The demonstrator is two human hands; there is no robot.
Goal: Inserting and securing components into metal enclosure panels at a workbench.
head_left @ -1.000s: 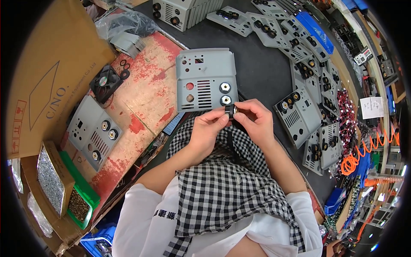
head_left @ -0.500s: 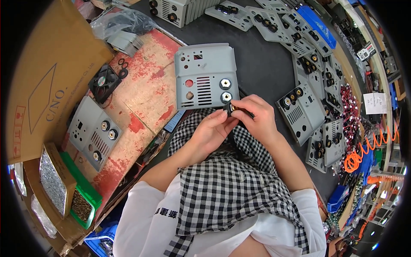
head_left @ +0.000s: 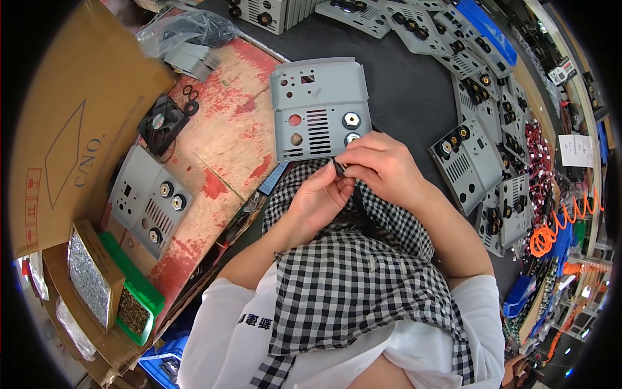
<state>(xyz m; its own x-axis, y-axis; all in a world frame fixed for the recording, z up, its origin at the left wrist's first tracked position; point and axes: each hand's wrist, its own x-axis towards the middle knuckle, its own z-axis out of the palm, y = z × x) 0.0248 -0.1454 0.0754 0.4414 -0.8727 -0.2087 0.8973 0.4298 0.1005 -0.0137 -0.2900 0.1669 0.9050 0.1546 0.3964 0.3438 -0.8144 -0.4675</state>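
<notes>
Across the black-topped workbench, a slotted grey sheet-metal panel lies with its slotted half toward the person. Just beyond its near edge, the left hand and right hand pinch a small black round part between nearly closed thumbs and fingers, covering too much to tell its direction or long axis. Two-handed fingertip handling appears to be the step underway, the next move calling for a light, steady pinch.
</notes>
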